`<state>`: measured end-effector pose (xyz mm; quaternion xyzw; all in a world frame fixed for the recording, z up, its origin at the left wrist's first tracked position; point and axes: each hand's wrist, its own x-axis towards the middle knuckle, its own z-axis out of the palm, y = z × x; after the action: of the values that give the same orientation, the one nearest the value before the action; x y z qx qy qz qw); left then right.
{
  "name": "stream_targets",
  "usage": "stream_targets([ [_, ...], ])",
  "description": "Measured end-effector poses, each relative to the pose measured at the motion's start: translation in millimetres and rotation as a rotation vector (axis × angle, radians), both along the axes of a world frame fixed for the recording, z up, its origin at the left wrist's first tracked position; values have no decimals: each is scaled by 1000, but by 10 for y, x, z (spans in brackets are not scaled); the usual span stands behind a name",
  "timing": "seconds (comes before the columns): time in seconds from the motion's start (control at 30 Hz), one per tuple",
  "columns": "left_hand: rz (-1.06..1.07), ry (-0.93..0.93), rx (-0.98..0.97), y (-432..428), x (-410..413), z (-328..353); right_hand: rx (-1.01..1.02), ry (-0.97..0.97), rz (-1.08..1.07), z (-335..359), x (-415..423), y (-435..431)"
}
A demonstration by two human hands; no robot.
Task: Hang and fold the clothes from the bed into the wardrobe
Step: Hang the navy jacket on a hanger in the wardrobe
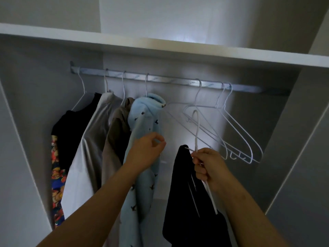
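Observation:
My right hand (pixel 209 166) grips a white wire hanger (pixel 196 129) just under its hook, with a black garment (pixel 185 193) draped on it. The hook is raised below the metal rail (pixel 160 80) and does not touch it. My left hand (pixel 147 152) is lifted beside the light blue fleece (pixel 142 132), fingers loosely curled around nothing that I can make out. The fleece hangs on the rail next to a brown garment (pixel 115 132), a pale grey one (pixel 92 148) and a black top (pixel 74 129).
Three bare white hangers (pixel 236 129) hang on the rail's right part. A white shelf (pixel 160 49) runs above the rail. Wardrobe walls close in at left and right. A patterned colourful cloth (pixel 56 184) hangs below the black top at far left.

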<state>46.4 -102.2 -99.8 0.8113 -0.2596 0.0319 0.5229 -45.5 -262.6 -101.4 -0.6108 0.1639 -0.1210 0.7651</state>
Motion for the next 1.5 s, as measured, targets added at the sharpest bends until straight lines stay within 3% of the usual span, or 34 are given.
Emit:
stream_targets([
  [0.5, 5, -85, -122, -100, 1852, 668, 6, -124, -66, 959, 2213, -71],
  [0.73, 45, -80, -51, -287, 2224, 520, -7, 26, -109, 776, 2827, -165],
  [0.9, 66, -107, 86, -352, 2217, 270, 26, -1, -163, 597, 2879, -149],
  [1.03, 79, -156, 108, -354, 2138, 182, -84, 35, -207, 546, 2801, -104],
  [1.17, 70, -124, 52, -333, 1974, 126, -246, 117, -209, 455, 2630, -69],
  [1.5, 104, 6, -59, -171, 1104, -51, -446, -57, -237, 159, 1672, 160],
])
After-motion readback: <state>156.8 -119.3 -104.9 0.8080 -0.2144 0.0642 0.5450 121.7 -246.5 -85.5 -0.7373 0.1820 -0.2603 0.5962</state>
